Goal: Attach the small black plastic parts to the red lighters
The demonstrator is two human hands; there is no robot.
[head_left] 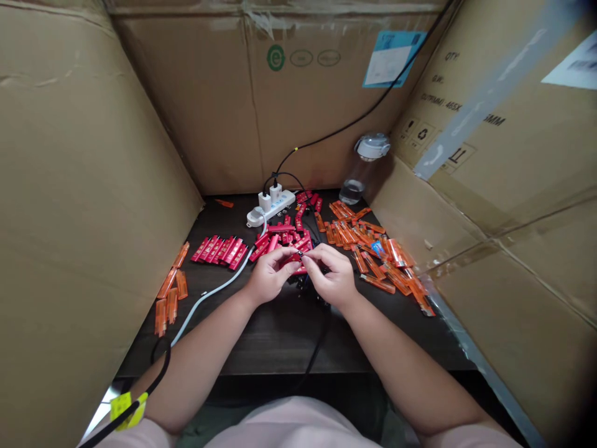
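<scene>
My left hand [270, 275] and my right hand [332, 274] meet over the middle of the table. Both are closed, thumb and finger pinching a small dark piece [300, 254] between them; its kind is too small to make out. Red lighters [280, 236] lie in a loose pile just behind and beneath my fingers. To the left of my left hand, more red lighters [219, 250] stand side by side in a row. Small black bits [298, 284] are scattered under my hands, partly hidden by them.
Orange lighters [373, 249] spread along the right side, and several orange lighters [171, 292] lie at the left edge. A white power strip [273, 208] with plugs, a water bottle [361, 171] and a white cable [209, 295] are on the table [280, 342]. Cardboard walls [196, 93] enclose it.
</scene>
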